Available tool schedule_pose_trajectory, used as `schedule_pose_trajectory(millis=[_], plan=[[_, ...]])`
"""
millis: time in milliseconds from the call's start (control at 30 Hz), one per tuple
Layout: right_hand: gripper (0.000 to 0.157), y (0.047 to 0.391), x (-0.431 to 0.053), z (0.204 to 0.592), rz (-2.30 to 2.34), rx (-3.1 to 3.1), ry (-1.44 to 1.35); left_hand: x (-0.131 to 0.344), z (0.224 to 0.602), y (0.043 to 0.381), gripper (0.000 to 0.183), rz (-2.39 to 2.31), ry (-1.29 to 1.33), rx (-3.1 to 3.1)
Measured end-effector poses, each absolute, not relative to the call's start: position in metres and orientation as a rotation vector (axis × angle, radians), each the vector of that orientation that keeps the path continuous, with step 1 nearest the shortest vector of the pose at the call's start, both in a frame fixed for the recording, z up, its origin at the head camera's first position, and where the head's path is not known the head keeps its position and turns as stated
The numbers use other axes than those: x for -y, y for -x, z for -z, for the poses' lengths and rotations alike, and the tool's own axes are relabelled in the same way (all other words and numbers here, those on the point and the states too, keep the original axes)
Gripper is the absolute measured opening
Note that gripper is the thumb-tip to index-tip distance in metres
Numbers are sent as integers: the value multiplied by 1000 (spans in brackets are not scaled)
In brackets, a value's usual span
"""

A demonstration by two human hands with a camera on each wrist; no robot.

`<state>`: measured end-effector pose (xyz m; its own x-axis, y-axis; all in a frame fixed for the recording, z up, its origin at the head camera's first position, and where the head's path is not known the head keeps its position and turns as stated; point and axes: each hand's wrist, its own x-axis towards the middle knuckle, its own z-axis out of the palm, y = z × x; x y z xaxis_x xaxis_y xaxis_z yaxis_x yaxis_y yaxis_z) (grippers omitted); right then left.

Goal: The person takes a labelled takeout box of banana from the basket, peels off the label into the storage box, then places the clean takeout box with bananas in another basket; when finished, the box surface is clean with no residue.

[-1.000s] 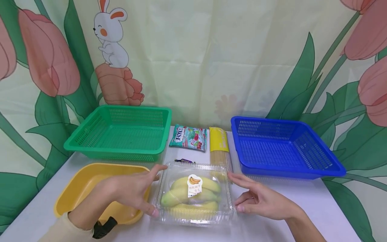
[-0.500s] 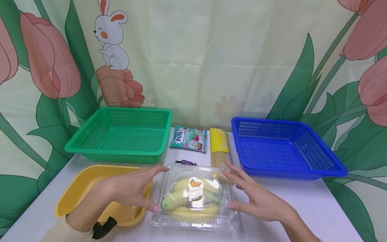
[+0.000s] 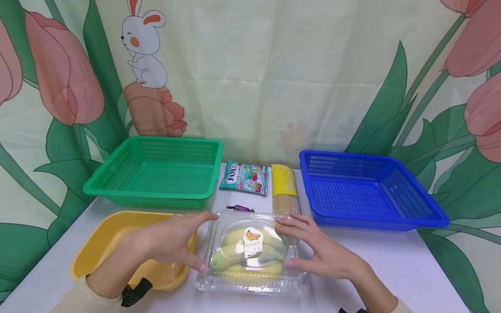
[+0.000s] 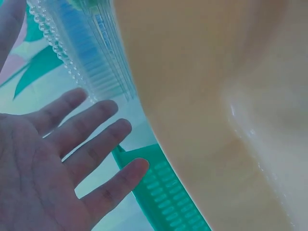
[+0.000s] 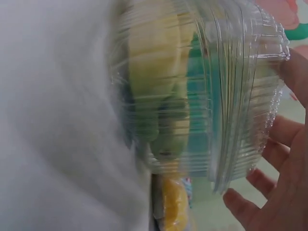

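A clear plastic clamshell box (image 3: 250,284) sits on the table in the head view. Yellow-green bananas (image 3: 231,256) lie inside, under a lid with a banana-print label (image 3: 253,242). My left hand (image 3: 168,241) is at the box's left side, thumb and fingers spread, with its fingertips close to the lid's edge; whether they touch is unclear. Over the lid's right edge extends my right hand (image 3: 326,252), its fingers fairly straight and spread. The right wrist view shows those fingers beside the box's ribbed wall (image 5: 202,86). Neither hand grips anything.
A yellow basin (image 3: 101,234) stands beneath my left forearm. Behind are a green basket (image 3: 156,202) at left and a blue basket (image 3: 364,221) at right. Between them lie a FOX'S candy bag (image 3: 245,178), a yellow-wrapped noodle pack (image 3: 285,184) and a purple-wrapped candy (image 3: 240,208).
My right hand has moved left, from beside the box to over its lid's right edge, its fingers spreading. My left hand has barely moved. The box's near edge has shifted slightly.
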<state>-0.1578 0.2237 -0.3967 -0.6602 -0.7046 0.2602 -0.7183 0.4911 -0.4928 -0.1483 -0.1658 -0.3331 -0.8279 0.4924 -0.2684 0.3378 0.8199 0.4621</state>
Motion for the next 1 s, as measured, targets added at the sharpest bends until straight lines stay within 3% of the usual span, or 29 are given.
schedule_pose_trajectory(millis=[400,800,1000], plan=[[71,161,-221,395,-940,2738,-1247,159,328,144,100,-592,-794,-2585],[70,161,-218,393,-904,2739,-1251,128,332,150,43,-576,-1103,-2812],[71,160,-217,390,-901,2755,-1233,111,333,156,35,-465,-1245,-2855]])
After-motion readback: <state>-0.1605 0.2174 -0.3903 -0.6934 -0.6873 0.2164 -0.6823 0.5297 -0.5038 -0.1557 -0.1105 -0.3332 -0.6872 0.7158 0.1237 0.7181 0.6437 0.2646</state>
